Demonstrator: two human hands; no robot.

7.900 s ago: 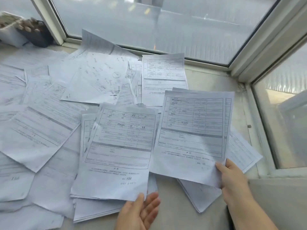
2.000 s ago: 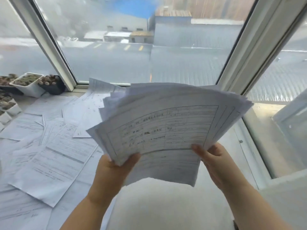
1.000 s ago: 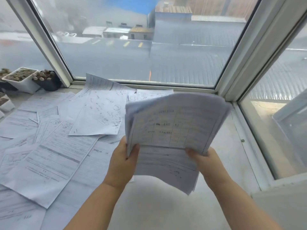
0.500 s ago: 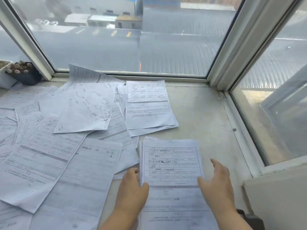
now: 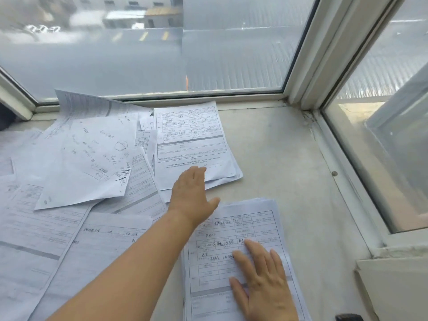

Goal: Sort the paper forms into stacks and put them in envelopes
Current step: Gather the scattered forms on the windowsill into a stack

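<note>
A squared stack of printed forms [image 5: 259,223] lies on the sill at the bottom centre-right. My right hand [image 5: 264,281] rests flat on it with straight, spread fingers. My left hand [image 5: 192,193] reaches forward with straight fingers, its fingertips over the near edge of a small pile of forms [image 5: 190,137] lying by the window. Many loose forms [image 5: 92,158] lie scattered and overlapping across the left half of the sill. No envelope is in view.
The grey sill [image 5: 284,158] is bounded by a window frame [image 5: 208,98] at the back and another [image 5: 342,163] on the right. A white ledge [image 5: 393,286] stands at the bottom right, with a small dark object [image 5: 348,317] at its foot.
The stack that both hands held up in the air now lies on the sill. My left hand has let go and moved forward to the far pile; my right hand lies flat on the stack.
</note>
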